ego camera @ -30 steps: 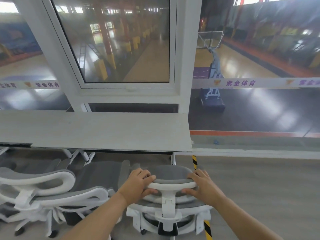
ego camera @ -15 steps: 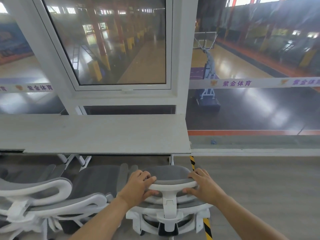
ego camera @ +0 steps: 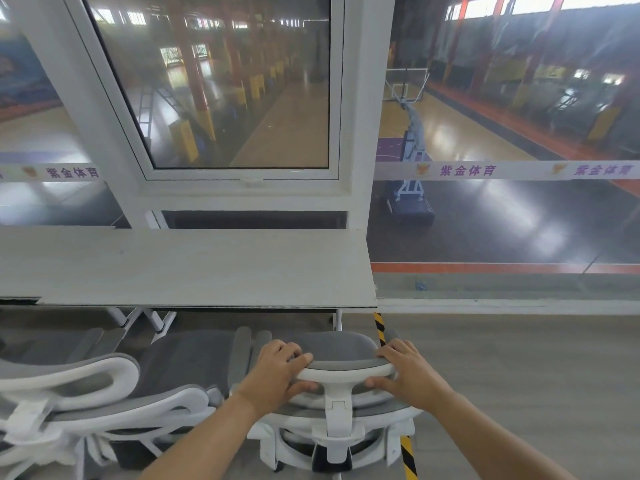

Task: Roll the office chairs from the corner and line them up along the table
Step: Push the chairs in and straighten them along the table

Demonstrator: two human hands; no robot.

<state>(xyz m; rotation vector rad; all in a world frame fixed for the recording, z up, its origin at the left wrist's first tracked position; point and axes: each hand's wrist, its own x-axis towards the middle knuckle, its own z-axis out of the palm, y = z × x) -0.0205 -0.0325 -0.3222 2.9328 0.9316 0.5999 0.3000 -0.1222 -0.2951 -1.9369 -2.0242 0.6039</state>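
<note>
Now, from the head camera looking down, a person holds the top of a gray and white office chair (ego camera: 332,420) with both hands. The left hand (ego camera: 277,372) grips the left end of the chair's headrest (ego camera: 343,367). Its fingers (ego camera: 294,351) curl over the top and the thumb is tucked under the white rim. The right hand (ego camera: 408,374) grips the right end the same way, with its fingers (ego camera: 393,351) on top and the thumb below. The chair stands on the floor (ego camera: 519,375) at the right end of the long pale surface (ego camera: 190,268). Its back is turned to the person and its gray seat points at the surface, close to the edge. I cannot tell if the seat goes under it. The other chairs (ego camera: 145,407) of the same kind crowd together on the left, and the nearest one is just beside the held chair. They face the surface too. A yellow and black striped tape (ego camera: 408,455) runs along the floor from the right corner of the surface and passes under the right side of the held chair. Behind the surface is a big white window (ego camera: 235,98). Through the glass you can see a sports hall with a basketball hoop (ego camera: 407,88).
</note>
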